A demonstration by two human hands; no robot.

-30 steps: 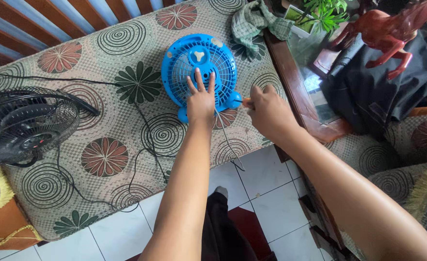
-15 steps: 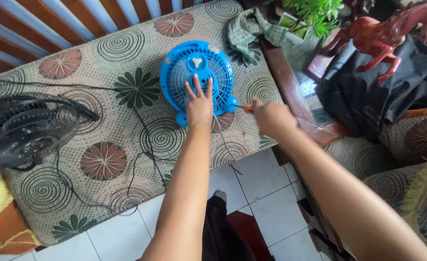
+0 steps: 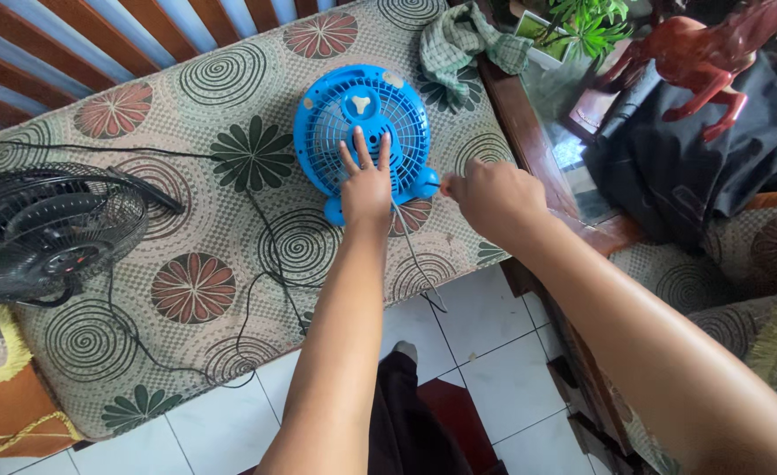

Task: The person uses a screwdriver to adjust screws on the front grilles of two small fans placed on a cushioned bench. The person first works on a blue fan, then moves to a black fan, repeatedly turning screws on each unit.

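A round blue plastic fan [image 3: 353, 123] lies face up on a patterned cushion [image 3: 195, 290]. My left hand [image 3: 366, 185] rests flat on the fan's lower grille with its fingers spread, pressing down. My right hand [image 3: 494, 198] is closed in a fist just right of the fan's lower right edge. It pinches a thin tool whose tip [image 3: 444, 185] touches the fan's rim. What kind of tool it is I cannot tell. A thin cord [image 3: 423, 273] runs from the fan down over the cushion's front edge.
A black fan [image 3: 50, 229] lies at the cushion's left end, its black cable [image 3: 256, 308] looping across the cushion. A green checked cloth [image 3: 463, 40] lies behind the blue fan. On the right are a wooden table edge [image 3: 529, 149], a red horse figure [image 3: 705, 53], dark fabric and a plant.
My right hand has moved left, up to the blue fan's lower right edge. My left hand stays flat on the grille.
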